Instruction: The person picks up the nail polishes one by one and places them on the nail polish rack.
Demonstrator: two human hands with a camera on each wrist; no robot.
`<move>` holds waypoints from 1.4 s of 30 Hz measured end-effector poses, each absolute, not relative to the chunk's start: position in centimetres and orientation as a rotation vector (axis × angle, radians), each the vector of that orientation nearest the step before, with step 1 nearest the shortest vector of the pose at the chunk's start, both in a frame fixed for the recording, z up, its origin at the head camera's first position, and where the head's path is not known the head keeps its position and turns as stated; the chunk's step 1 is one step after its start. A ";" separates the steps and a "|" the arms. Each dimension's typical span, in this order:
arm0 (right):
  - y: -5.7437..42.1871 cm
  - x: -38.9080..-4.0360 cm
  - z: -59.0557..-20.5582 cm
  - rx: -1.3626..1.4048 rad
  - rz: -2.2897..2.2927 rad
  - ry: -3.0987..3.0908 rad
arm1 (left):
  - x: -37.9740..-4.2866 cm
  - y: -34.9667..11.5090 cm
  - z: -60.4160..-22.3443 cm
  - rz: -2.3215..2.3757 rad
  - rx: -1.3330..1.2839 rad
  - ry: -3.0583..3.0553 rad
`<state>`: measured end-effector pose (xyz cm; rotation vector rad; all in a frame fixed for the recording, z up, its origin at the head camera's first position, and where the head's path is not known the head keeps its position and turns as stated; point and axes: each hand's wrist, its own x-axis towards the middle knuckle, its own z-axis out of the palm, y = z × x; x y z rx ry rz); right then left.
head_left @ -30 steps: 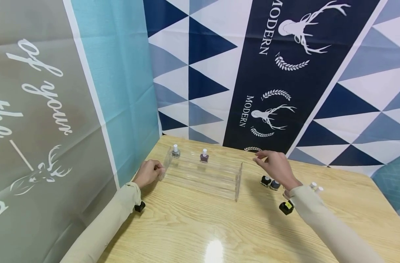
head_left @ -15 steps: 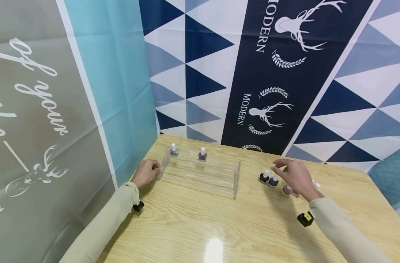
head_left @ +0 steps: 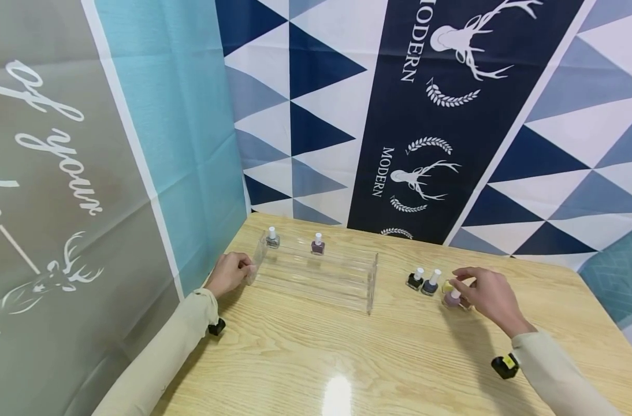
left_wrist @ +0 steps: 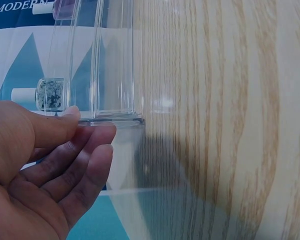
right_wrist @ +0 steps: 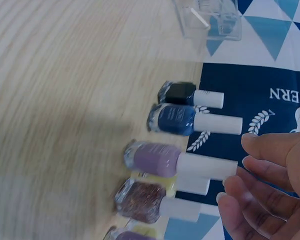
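Observation:
My left hand pinches the left end panel of a clear acrylic tiered rack between thumb and fingers. On its back tier stand a glitter-flecked nail polish bottle and a dark purple nail polish bottle. At right, my right hand hovers over the nail polish bottles, thumb and fingers apart. Its fingertips are close to the white cap of a lilac nail polish bottle; whether they touch it I cannot tell. Around that bottle stand a yellow one and a brown glitter one.
A black nail polish bottle and a dark blue one stand between the rack and my right hand. Another purple bottle shows at the bottom of the right wrist view. Patterned cloth hangs behind the wooden table.
My right hand has moved right and down, from beside the rack past the black and blue bottles to the lilac one. My left hand keeps its grip on the rack.

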<state>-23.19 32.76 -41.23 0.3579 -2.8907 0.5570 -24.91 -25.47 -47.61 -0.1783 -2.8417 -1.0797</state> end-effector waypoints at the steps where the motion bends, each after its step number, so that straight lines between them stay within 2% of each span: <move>1: 32.9 -23.1 -41.3 0.349 0.559 -2.894 | -24.9 -25.5 -47.6 -1.079 -0.179 -2.840; 12: 34.1 -22.4 -42.6 0.337 0.543 -2.908 | -24.8 -25.4 -47.5 -1.082 -0.171 -2.838; 42: 34.0 -22.1 -42.4 0.398 0.533 -2.803 | -25.0 -25.5 -47.5 -1.082 -0.177 -2.842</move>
